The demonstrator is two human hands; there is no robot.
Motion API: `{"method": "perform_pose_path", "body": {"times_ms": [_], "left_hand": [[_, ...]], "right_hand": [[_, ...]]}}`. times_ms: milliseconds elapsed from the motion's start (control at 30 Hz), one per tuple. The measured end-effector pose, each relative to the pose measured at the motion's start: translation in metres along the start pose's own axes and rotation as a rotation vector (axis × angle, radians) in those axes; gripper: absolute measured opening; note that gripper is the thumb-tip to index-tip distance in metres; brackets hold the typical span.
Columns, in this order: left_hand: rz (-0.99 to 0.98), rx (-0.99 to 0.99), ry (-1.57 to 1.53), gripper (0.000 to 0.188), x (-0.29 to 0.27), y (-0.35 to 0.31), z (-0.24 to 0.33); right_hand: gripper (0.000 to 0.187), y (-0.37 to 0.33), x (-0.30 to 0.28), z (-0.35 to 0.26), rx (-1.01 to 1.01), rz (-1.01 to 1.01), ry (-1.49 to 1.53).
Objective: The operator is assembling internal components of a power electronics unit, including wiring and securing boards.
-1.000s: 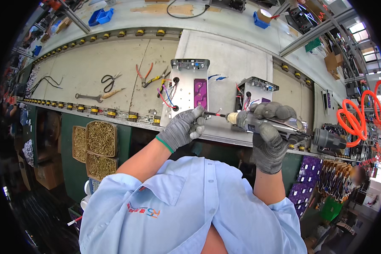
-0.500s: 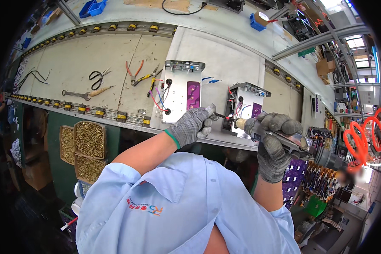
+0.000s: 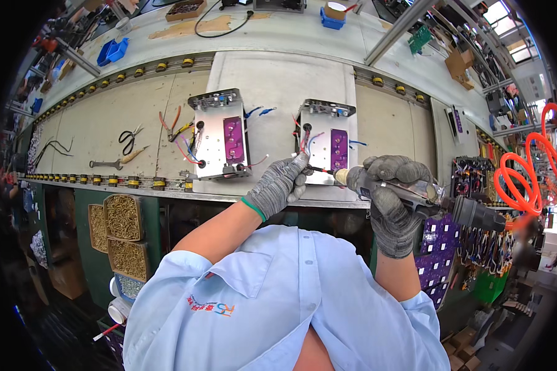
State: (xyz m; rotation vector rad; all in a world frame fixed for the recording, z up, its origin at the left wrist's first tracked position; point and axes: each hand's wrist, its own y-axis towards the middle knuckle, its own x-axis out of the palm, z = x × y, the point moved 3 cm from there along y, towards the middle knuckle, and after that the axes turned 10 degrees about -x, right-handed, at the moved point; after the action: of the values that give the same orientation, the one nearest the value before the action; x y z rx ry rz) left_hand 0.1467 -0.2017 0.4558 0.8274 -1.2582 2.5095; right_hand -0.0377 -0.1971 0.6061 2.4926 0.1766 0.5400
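My right hand, in a grey knit glove, is wrapped round a powered screwdriver lying level, its bit pointing left. At the bit's tip, the gloved fingers of my left hand are pinched together; what they hold is too small to make out. Just behind the hands stands an open metal housing with a purple panel, loose wires and a black connector strip along its far end. Another such housing stands to the left, wires trailing from its sides.
Scissors, a wrench, a wooden-handled tool and pliers lie on the bench at left. Boxes of brass-coloured screws hang below its front edge. A coiled orange air hose hangs at right.
The view has shifted, so bench and housings appear farther left. Relative to the housings, both hands and the screwdriver are farther right, now in front of the right housing. Both grips look the same.
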Motion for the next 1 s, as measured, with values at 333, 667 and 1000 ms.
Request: {"method": "perform_pose_path", "body": {"times_ms": [333, 667, 1000], "left_hand": [[-0.012, -0.084, -0.056, 0.048, 0.029, 0.012, -0.024], [0.541, 0.211, 1.175, 0.065, -0.015, 0.03, -0.034], [0.522, 0.123, 1.117, 0.063, -0.026, 0.035, -0.025]], "right_hand": [[0.041, 0.003, -0.069, -0.003, 0.09, 0.089, 0.187], [0.028, 0.025, -0.076, 0.1, 0.202, 0.133, -0.054], [0.026, 0.045, -0.048, 0.144, 0.304, -0.1, -0.251]]}}
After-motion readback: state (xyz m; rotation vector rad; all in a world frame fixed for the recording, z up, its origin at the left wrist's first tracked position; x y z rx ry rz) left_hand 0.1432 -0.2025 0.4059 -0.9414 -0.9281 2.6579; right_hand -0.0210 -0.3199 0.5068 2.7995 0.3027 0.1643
